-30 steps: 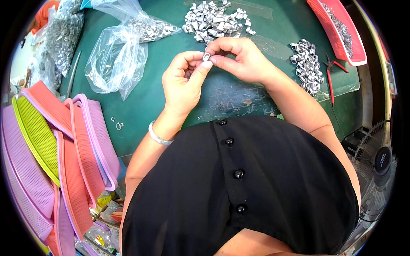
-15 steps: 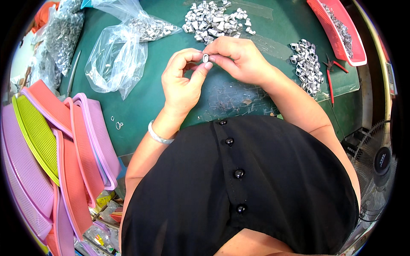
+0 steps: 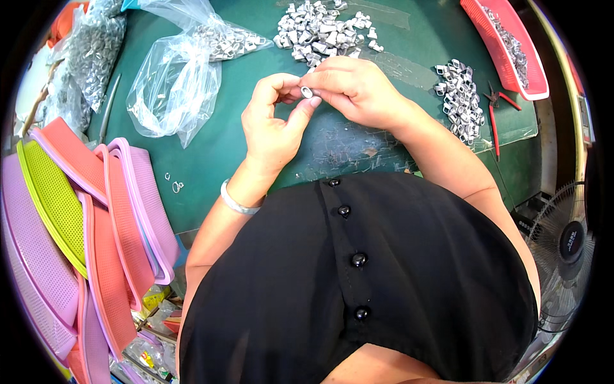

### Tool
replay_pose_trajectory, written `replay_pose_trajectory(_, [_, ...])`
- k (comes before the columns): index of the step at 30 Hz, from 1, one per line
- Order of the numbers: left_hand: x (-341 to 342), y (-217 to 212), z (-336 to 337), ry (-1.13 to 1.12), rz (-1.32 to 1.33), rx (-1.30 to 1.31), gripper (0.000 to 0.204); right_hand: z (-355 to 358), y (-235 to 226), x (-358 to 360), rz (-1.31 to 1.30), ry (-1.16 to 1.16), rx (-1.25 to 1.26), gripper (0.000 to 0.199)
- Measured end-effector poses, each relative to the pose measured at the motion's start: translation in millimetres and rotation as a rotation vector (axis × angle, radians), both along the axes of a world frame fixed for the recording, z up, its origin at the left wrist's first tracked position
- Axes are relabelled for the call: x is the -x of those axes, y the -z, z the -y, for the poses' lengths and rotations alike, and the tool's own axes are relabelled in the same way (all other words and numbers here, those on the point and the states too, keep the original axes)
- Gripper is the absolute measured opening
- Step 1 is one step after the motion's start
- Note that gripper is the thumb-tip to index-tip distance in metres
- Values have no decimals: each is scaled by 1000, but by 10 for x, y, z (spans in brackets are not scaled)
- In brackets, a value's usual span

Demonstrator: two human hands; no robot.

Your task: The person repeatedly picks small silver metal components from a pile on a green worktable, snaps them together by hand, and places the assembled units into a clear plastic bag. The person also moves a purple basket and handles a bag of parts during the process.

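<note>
A small silver metal part with an oval hollow end (image 3: 307, 93) is held between my two hands above the table. My left hand (image 3: 272, 121) pinches it with thumb and fingertips from the left. From the right, the thumb and fingers of my right hand (image 3: 361, 89) close on the same part and cover some of it. Just beyond my hands lies a loose heap of similar grey metal parts (image 3: 320, 29). A second pile of small metal loops (image 3: 459, 102) rests to the right of my right forearm.
A clear plastic bag (image 3: 176, 89) with metal parts lies at the left. Red-handled pliers (image 3: 494, 118) and a pink basket (image 3: 537, 86) of parts are at the right. Stacked colourful baskets (image 3: 144, 198) stand at the near left, a fan (image 3: 569, 240) at the near right. The table (image 3: 204, 173) is green.
The metal part has tilted between my fingertips, its oval opening now slanting. My hands have barely shifted. A brown, narrow shape now shows at the far left edge.
</note>
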State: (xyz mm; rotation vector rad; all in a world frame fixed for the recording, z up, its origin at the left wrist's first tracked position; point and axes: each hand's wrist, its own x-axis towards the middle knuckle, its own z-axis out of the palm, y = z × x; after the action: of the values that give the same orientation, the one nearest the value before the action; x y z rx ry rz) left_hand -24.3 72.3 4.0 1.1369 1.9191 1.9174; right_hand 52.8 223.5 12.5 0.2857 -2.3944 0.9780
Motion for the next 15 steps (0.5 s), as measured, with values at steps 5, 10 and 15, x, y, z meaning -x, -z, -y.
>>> replay_pose_trajectory(5, [24, 44, 99, 36, -33, 66, 38, -46, -13, 26, -55, 109, -50, 16])
replay_pose_trajectory(10, [59, 110, 185, 28, 0, 81, 36, -168, -11, 10, 39, 237, -157, 17])
replay_pose_trajectory(15, [101, 129, 184, 27, -71, 90, 27, -135, -2, 15, 219, 231, -287, 17])
